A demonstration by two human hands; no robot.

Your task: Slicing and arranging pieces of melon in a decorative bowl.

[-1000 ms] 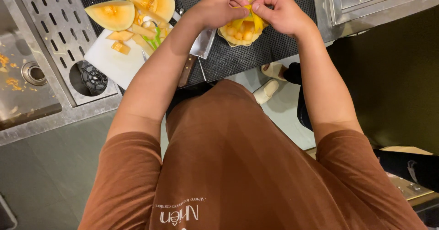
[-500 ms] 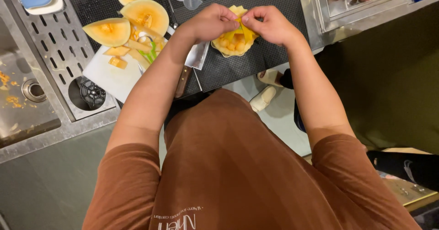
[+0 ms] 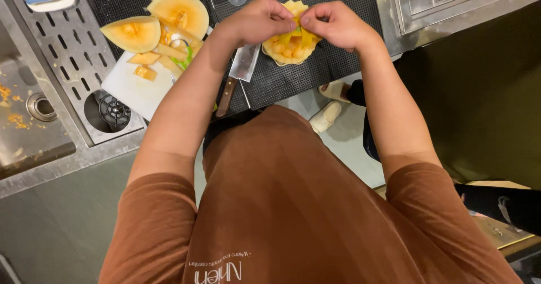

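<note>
Hands over melon bowl [image 3: 290, 50] on black mat [image 3: 315, 75]. Left hand [image 3: 260, 20] and right hand [image 3: 332, 24] both pinch yellow slices [image 3: 297, 7] at bowl's far rim. Knife [image 3: 239, 75] just beside; cut melon [image 3: 179, 13] left.

A hollowed orange melon half filled with pale orange melon balls and yellow strips [image 3: 290, 50] sits on a black dotted rubber mat [image 3: 338, 64], beside a steel-grey knife with a brown wooden handle [image 3: 236, 78]. Orange-fleshed, tan-rinded melon wedges [image 3: 131, 34] lie by a white rectangular cutting board [image 3: 132, 89]. The person wears a rust-brown shirt with white lettering [image 3: 293, 205].
</note>
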